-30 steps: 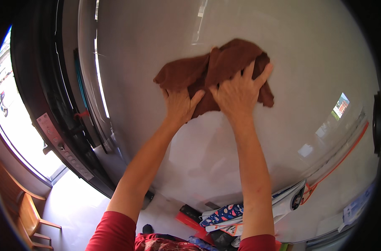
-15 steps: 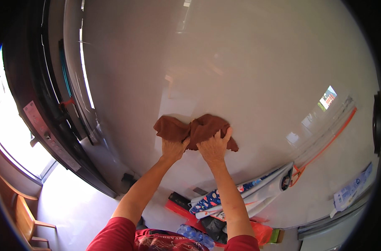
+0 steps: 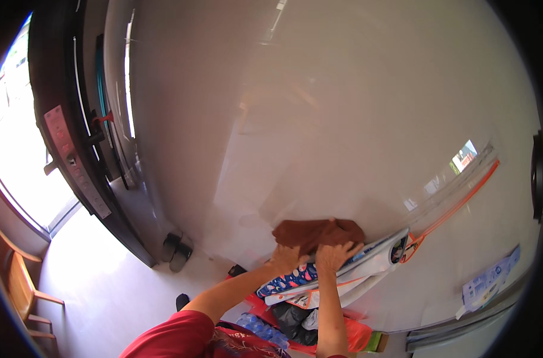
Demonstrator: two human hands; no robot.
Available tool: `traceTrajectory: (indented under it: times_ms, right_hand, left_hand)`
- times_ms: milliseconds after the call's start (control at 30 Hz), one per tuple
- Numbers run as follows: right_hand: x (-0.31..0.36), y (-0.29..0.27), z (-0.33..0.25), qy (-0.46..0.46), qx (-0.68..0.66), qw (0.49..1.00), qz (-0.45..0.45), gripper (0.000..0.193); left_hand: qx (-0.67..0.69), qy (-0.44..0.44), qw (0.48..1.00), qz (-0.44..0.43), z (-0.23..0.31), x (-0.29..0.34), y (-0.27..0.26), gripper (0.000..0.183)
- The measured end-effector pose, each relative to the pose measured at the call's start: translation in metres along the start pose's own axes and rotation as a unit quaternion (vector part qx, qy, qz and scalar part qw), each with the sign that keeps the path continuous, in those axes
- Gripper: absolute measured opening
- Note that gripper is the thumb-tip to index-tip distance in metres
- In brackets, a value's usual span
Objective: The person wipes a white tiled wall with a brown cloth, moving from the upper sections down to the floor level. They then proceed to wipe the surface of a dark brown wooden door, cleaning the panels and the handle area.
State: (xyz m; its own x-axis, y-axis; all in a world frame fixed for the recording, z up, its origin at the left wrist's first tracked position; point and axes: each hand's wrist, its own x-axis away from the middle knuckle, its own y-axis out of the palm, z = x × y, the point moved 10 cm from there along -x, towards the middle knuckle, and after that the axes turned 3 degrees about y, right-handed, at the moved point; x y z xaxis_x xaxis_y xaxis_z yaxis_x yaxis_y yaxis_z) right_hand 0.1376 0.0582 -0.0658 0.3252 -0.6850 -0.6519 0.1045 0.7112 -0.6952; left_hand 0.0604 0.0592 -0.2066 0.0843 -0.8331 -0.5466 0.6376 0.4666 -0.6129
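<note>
Both my hands press a bunched brown cloth (image 3: 307, 232) against a glossy light grey wall (image 3: 367, 119). My left hand (image 3: 285, 261) is on the cloth's lower left part, its fingertips partly hidden in the folds. Over the lower right part, my right hand (image 3: 333, 258) holds the cloth with its fingers somewhat spread. Just below the hands leans a long folded item with a blue patterned cover (image 3: 295, 277) and white sides. My right forearm crosses in front of it.
An orange strip (image 3: 462, 203) slants up the wall at right, above a blue and white package (image 3: 492, 280). Bags and bottles (image 3: 262, 328) crowd the floor below. At left are black slippers (image 3: 177, 252), a dark door edge (image 3: 101, 173) and a wooden chair (image 3: 24, 283).
Both hands have slid the brown cloth down the wall and to the right, close to the folded item. The view has shifted slightly, and black slippers now show at lower left.
</note>
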Motion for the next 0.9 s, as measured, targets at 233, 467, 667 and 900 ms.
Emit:
traceTrajectory:
  times_ms: [233,467,667,900]
  right_hand:
    - [-0.035,-0.034,0.024,0.106,-0.178,0.966,0.158,0.065]
    - [-0.127,-0.116,-0.034,0.071,-0.142,0.957,0.243,0.099]
    - [-0.199,-0.201,-0.107,0.023,-0.150,0.965,0.216,0.076]
    - [-0.228,-0.250,-0.228,-0.262,-0.154,0.912,0.275,0.033]
  left_hand:
    - [-0.045,0.001,0.997,0.065,0.033,-0.036,-0.065,0.076]
    - [-0.124,0.060,0.974,0.181,0.027,-0.093,-0.197,0.076]
    - [-0.129,0.017,0.964,0.232,-0.006,-0.133,-0.314,0.076]
    - [0.001,-0.043,0.967,0.252,-0.077,-0.140,-0.370,0.081]
